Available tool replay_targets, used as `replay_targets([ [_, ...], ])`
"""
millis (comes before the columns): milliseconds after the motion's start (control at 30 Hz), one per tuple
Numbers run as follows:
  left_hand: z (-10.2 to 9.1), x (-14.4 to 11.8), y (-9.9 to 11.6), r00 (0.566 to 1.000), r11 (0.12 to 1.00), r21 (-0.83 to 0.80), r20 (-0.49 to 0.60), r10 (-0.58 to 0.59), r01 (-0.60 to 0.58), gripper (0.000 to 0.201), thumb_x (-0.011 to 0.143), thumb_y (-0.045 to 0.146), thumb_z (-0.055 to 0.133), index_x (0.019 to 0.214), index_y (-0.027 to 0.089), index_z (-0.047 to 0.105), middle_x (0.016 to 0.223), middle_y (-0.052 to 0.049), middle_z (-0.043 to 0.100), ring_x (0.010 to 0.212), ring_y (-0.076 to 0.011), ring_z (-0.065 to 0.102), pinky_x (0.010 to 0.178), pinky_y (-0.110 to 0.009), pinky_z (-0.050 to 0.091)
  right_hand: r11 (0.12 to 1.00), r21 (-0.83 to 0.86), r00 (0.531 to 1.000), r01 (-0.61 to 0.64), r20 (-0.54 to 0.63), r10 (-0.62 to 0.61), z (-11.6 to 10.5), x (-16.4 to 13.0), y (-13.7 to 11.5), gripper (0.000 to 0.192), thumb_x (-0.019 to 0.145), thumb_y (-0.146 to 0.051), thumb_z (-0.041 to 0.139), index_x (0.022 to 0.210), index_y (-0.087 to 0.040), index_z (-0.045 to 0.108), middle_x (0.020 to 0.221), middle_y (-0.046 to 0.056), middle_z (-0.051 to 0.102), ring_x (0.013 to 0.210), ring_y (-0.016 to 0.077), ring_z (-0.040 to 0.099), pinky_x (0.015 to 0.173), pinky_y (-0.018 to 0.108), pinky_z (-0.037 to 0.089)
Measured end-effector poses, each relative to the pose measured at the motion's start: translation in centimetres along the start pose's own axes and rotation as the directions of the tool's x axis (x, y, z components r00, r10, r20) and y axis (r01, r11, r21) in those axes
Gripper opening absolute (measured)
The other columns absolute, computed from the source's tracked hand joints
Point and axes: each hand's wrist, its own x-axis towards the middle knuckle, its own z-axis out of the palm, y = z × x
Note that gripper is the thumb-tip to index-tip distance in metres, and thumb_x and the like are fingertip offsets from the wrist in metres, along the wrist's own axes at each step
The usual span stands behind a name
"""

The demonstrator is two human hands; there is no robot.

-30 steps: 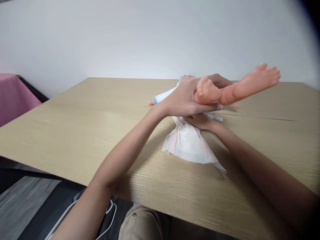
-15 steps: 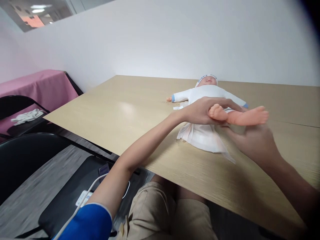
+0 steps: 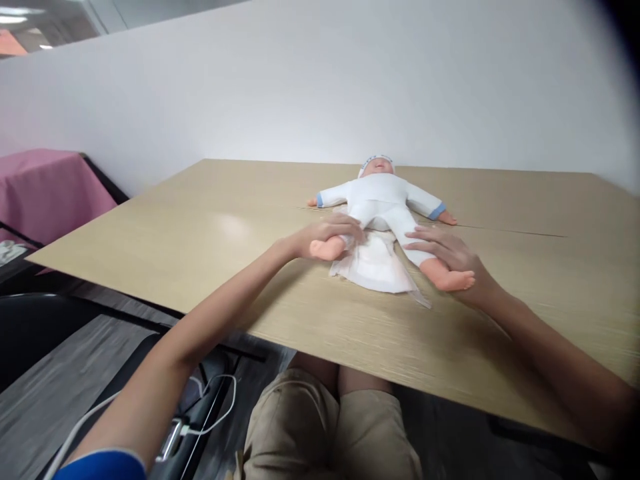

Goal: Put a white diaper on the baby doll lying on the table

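Bearing everything: the wooden surface [image 3: 200, 247], bare toward its left edge.
Doll: the baby doll [image 3: 383, 200] lay on its back near the surface's middle, head toward the far edge.
Cloth: a white cloth [image 3: 373, 267] lay spread under its legs.
Left hand [image 3: 325, 235]: its grip curled around the doll's one foot.
Right hand [image 3: 450, 257]: its grip lay wide, fingers flat on the other leg.

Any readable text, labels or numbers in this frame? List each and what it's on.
None readable.
Baby doll hat: blue marks along the brim, too small and blurred to read.
White diaper, wooden table, pink cloth: no print visible.
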Motion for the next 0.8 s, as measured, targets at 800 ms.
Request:
replay_targets([
  [800,-0.1,-2.2,0.7,0.937,0.954,0.003,0.189,-0.294,0.299,0.051,0.109,0.021,0.051,0.159,0.029,0.063,0.175,-0.009,0.057,0.161,-0.0311,0.054,0.13,-0.052,0.048,0.984,0.177,0.927,0.033,0.363,-0.096,-2.0,-0.2,0.7,0.039,0.115,-0.03,0.051,0.146,-0.035,0.075,0.166,0.005,0.066,0.155,0.0352,0.061,0.128,0.064,0.053],
])
